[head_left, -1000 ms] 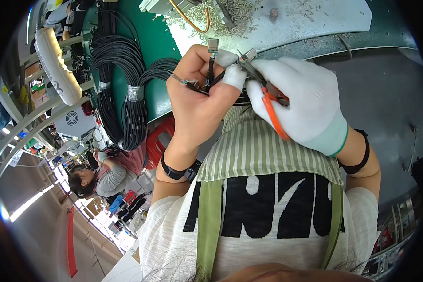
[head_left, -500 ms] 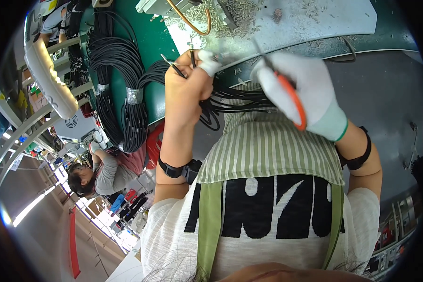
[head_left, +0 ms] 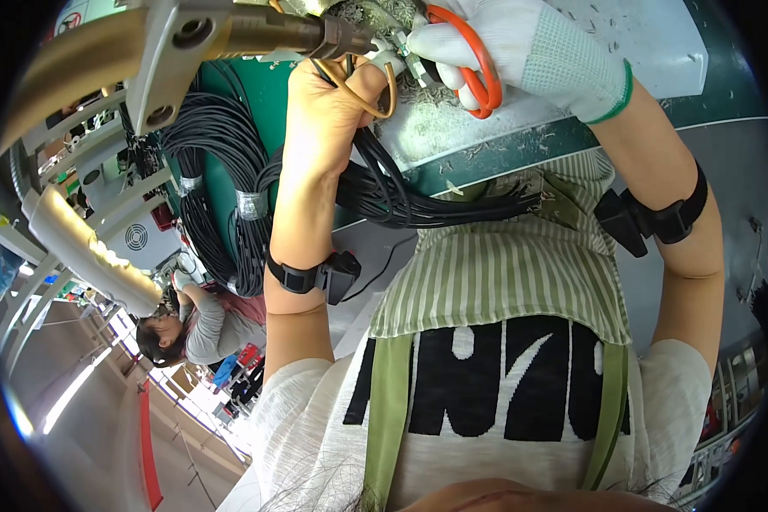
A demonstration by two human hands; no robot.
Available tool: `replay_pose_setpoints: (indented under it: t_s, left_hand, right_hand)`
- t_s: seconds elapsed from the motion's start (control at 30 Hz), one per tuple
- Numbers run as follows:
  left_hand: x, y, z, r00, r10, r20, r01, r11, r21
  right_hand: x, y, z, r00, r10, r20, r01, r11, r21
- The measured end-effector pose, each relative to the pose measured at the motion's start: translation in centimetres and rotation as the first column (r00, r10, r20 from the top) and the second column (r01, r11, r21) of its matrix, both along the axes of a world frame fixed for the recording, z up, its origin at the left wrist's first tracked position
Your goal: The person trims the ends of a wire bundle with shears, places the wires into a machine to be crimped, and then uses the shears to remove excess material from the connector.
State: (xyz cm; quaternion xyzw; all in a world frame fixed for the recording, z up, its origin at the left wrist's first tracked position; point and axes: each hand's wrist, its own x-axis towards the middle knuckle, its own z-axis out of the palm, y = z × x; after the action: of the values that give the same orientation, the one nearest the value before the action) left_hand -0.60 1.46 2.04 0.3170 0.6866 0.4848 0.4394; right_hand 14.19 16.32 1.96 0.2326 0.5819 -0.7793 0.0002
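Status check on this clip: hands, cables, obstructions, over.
Left hand gripping black cables. Gloved right hand holding orange-handled tool. Cables reaching over striped apron. Bent brass-coloured tube partly hiding left hand from camera.

My left hand (head_left: pixel 326 109) holds thin black bundled cables (head_left: pixel 444 212), trailing rightward. My right hand (head_left: pixel 516 41) holds an orange loop-handled tool (head_left: pixel 490 75).

One left hand (head_left: pixel 328 111), one white-gloved right hand (head_left: pixel 508 43); one orange-handled tool (head_left: pixel 490 72); two silver-taped black cable bundles (head_left: pixel 222 128) along one green counter's (head_left: pixel 267 111) left side; two black arm straps (head_left: pixel 297 277); the loose black cables (head_left: pixel 401 200) overlap uncountably.
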Motion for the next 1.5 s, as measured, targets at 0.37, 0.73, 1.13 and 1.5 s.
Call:
replay_pose_setpoints:
  t_s: [0.37, 0.73, 1.13, 1.5]
  left_hand:
    - [0.6, 1.0, -0.5, 0.955, 0.059, -0.292, -0.022, 0.992, 0.128]
    - [1.5, 1.3, -0.1, 0.952, 0.094, -0.290, -0.075, 0.994, 0.078]
    - [1.2, 1.5, -0.2, 0.942, 0.077, -0.327, -0.053, 0.995, 0.081]
    - [-0.5, 0.4, -0.3, 0.994, 0.057, 0.090, -0.053, 0.998, -0.044]
  right_hand:
    - [-1.0, 1.1, -0.4, 0.998, 0.054, -0.024, -0.054, 0.998, -0.025]
    - [-1.2, 1.7, -1.5, 0.996, 0.013, -0.083, -0.032, 0.972, -0.232]
    - [-0.8, 1.9, -0.4, 0.999, 0.028, -0.026, -0.032, 0.987, -0.159]
    - [-0.2, 0.5, 0.6, 1.000, 0.020, 0.014, -0.018, 0.996, -0.091]
